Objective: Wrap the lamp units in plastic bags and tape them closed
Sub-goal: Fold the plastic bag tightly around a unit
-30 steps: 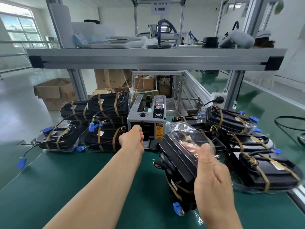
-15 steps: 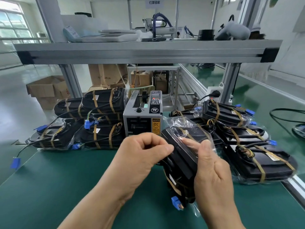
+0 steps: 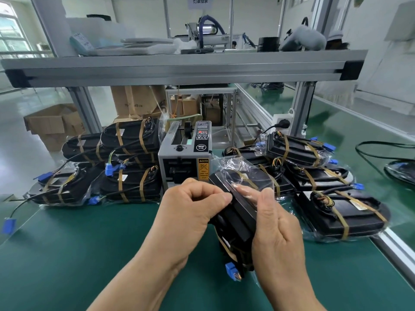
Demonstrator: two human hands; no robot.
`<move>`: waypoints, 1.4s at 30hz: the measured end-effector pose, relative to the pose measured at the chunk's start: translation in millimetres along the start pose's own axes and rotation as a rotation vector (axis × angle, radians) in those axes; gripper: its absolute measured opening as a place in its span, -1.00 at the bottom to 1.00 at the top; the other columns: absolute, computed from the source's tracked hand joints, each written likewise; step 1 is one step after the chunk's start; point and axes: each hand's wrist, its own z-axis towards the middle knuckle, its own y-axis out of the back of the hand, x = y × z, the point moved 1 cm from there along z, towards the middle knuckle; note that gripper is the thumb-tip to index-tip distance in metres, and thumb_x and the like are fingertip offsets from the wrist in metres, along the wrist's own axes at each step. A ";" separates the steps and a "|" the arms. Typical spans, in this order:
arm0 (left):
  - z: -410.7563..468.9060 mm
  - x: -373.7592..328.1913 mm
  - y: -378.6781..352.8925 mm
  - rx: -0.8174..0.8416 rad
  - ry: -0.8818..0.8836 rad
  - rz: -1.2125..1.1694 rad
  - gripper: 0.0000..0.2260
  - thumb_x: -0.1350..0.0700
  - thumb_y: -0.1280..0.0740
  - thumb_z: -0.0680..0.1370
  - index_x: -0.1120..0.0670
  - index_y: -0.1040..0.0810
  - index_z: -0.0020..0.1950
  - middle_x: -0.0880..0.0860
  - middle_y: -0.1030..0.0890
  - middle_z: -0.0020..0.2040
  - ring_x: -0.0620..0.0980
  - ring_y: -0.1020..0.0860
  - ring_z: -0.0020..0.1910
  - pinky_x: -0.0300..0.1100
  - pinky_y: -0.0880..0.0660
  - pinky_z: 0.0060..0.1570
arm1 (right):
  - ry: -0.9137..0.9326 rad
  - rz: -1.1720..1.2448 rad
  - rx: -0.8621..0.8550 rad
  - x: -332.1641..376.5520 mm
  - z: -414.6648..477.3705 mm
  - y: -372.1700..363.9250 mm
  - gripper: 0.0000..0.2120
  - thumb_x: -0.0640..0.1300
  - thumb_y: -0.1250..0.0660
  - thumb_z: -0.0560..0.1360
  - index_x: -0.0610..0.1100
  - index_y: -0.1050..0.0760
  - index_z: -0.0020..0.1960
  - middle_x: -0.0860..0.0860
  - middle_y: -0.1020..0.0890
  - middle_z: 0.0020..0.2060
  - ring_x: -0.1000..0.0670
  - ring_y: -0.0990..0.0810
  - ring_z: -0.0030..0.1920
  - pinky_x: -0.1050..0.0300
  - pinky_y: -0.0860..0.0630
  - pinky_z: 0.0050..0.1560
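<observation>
**Far left:** one blue connector (image 3: 9,225) lies on its cable at the frame edge, on the green bench (image 3: 67,254).

**Left:** a stack of at least four lamp units, bagged and taped (image 3: 130,185); the exact count is hidden by overlap.

**Centre:** one grey tape dispenser (image 3: 185,160).

**Lower centre:** one black lamp unit (image 3: 235,218) stands tilted on end between the two hands, just in front of the dispenser.
- The left hand (image 3: 190,212), fingers curled, pinches the plastic bag (image 3: 242,173) at the unit's upper edge. Whether tape lies between the fingertips cannot be told.
- The right hand (image 3: 276,234) grips the unit's right side, thumb pressed on the bag.
- One blue plug (image 3: 231,271) hangs at the unit's foot.

**Right:** at least four more taped units (image 3: 343,214), and one apart at the far right edge (image 3: 402,173).

**Top:** one aluminium shelf (image 3: 179,68).
</observation>
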 end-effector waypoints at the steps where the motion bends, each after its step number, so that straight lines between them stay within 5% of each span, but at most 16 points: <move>1: -0.3 0.0 -0.3 -0.007 -0.005 0.008 -0.92 0.15 -0.51 0.37 0.09 -0.69 -0.33 0.12 -0.61 -0.15 -0.05 -0.58 -0.30 -0.24 -0.50 -0.20 | 0.002 0.004 0.000 1.3 -0.4 -0.4 -0.53 0.37 -0.02 0.49 0.24 -0.66 -0.04 0.08 -0.73 -0.18 0.04 -0.69 -0.16 0.15 -0.62 -0.20; 6: -1.5 2.0 -0.7 -0.030 -0.022 0.053 -0.89 0.15 -0.53 0.40 0.06 -0.68 -0.32 0.05 -0.62 -0.15 0.00 -0.60 -0.24 -0.06 -0.57 -0.06 | 0.040 0.026 -0.028 5.0 -0.6 -0.8 -0.56 0.21 -0.04 0.58 0.21 -0.69 -0.12 0.29 -0.71 -0.17 0.26 -0.67 -0.07 0.49 -0.48 -0.15; 9: -2.7 2.8 -2.7 -0.059 -0.047 0.083 -0.90 0.13 -0.53 0.38 0.04 -0.68 -0.33 0.01 -0.60 -0.18 0.03 -0.60 -0.24 -0.02 -0.58 -0.05 | 0.021 0.025 -0.033 2.7 -0.8 -0.1 -0.55 0.21 -0.02 0.56 0.13 -0.68 -0.01 0.36 -0.69 -0.12 0.32 -0.64 0.00 0.52 -0.45 -0.09; 14: -5.2 3.9 -5.3 -0.101 -0.096 0.142 -0.89 0.08 -0.52 0.37 -0.03 -0.66 -0.35 -0.06 -0.58 -0.21 -0.21 -0.49 -0.34 -0.42 -0.43 -0.27 | 0.044 0.004 -0.048 4.3 -1.4 -1.2 -0.59 0.17 -0.02 0.58 0.17 -0.66 -0.01 0.43 -0.66 -0.10 0.40 -0.60 0.03 0.60 -0.39 -0.04; 24: -6.0 18.4 -10.2 -0.200 0.000 0.102 -0.73 -0.13 -0.43 0.22 -0.24 -0.53 -0.11 -0.15 -0.52 -0.15 -0.23 -0.45 -0.23 -0.32 -0.43 -0.16 | 0.052 0.009 -0.033 3.9 -3.2 -1.8 -0.60 0.17 -0.03 0.57 0.18 -0.65 -0.01 0.42 -0.67 -0.06 0.39 -0.60 0.06 0.59 -0.39 0.00; 29: -2.4 17.2 -14.5 -0.227 0.023 0.033 -0.77 -0.17 -0.45 0.29 -0.07 -0.58 -0.18 -0.11 -0.49 -0.30 -0.18 -0.42 -0.36 -0.25 -0.42 -0.30 | 0.067 0.018 -0.008 2.0 -3.8 -2.5 -0.61 0.13 -0.05 0.58 0.15 -0.66 0.01 0.38 -0.68 -0.07 0.34 -0.62 0.05 0.55 -0.43 -0.02; 34: -1.2 18.4 -13.4 -0.177 0.004 -0.044 -0.82 -0.02 -0.51 0.39 0.04 -0.57 -0.20 -0.13 -0.45 -0.39 -0.20 -0.39 -0.43 -0.38 -0.39 -0.44 | 0.079 0.014 -0.017 2.1 -3.6 -2.8 -0.62 0.12 -0.05 0.58 0.17 -0.66 -0.03 0.37 -0.69 -0.08 0.33 -0.63 0.03 0.54 -0.44 -0.05; 38: -1.0 20.9 -7.1 -0.062 0.020 -0.047 -0.73 -0.02 -0.63 0.30 -0.06 -0.60 -0.13 -0.22 -0.46 -0.36 -0.26 -0.40 -0.38 -0.44 -0.41 -0.35 | 0.082 0.006 -0.048 1.9 -3.7 0.6 -0.60 0.13 -0.05 0.58 0.17 -0.66 -0.13 0.31 -0.71 -0.17 0.33 -0.65 -0.08 0.55 -0.44 -0.14; 42: 0.4 19.1 -4.8 0.022 0.047 -0.028 -0.67 -0.05 -0.57 0.17 -0.15 -0.60 -0.12 -0.14 -0.48 -0.21 -0.21 -0.43 -0.27 -0.35 -0.46 -0.20 | 0.108 -0.005 -0.064 -4.5 -3.6 2.6 -0.54 0.26 -0.02 0.59 0.20 -0.69 0.01 0.32 -0.71 -0.07 0.29 -0.65 0.03 0.49 -0.48 -0.03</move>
